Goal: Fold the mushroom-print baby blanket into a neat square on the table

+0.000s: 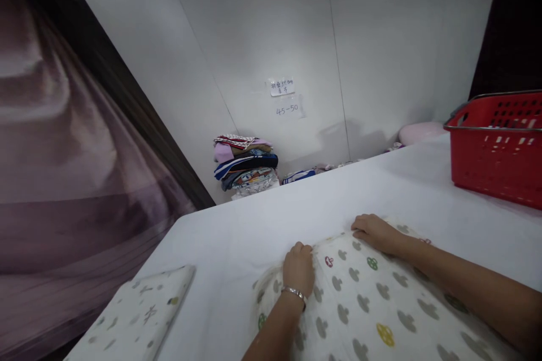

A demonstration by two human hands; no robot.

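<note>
A white cloth (351, 299) printed with grey, green, red and yellow mouse-head shapes lies in front of me on the white-covered table. It looks like a blanket or swaddle; its near part runs out of the picture. My left hand (298, 271), with a silver bracelet at the wrist, has its fingers curled over the far left part of the cloth. At the far edge, further right, my right hand (375, 231) grips the cloth with bent fingers. Both sets of fingertips are partly hidden. To the left lies a folded white cloth (139, 313) with small printed figures.
A red plastic basket (493, 161) stands at the right on the white table cover (220, 242). Behind the table's far edge is a stack of folded clothes (245, 163) against the wall. Paper labels (288, 108) hang there. A pinkish curtain (63, 180) hangs at the left.
</note>
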